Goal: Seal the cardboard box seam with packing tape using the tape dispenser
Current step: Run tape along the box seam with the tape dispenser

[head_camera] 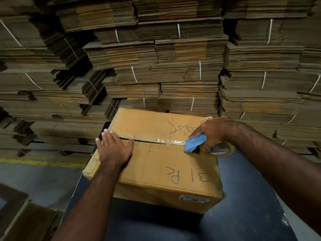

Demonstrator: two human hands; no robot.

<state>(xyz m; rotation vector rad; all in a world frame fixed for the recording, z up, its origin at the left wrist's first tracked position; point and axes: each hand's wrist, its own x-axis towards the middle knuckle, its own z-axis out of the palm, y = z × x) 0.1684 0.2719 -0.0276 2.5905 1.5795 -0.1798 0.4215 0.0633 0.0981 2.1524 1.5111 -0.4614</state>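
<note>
A: Left side status?

B: Left hand (113,148) is laid flat on the cardboard box (152,164), fingers straight and spread, nothing gripped. Fingertips are placed at the box's left end, right at the seam (147,140). The flaps are pressed down by the palm on the near side of the seam.

A: Seam itself?

B: Just right of the left hand's thumb the seam is seen as a dark untaped gap. Further right, toward the other hand, it is covered by a shiny strip of clear tape (169,141).

A: Right side?

B: Right hand (212,132) is curled around the tape dispenser (192,144), clamped on it. The blue head is pressed onto the box top just left of and below the knuckles, at the taped end of the seam. The tape roll (221,150) is seen under the hand, hanging past the box's right edge.

A: Markings?

B: "31 Pc" is handwritten on the flap nearer than the right hand. More writing is partly hidden beyond the knuckles. 1 label (194,199) is stuck on the near face.

A: Background?

B: Bundled flat cardboard stacks (173,66) are piled beyond both hands.
</note>
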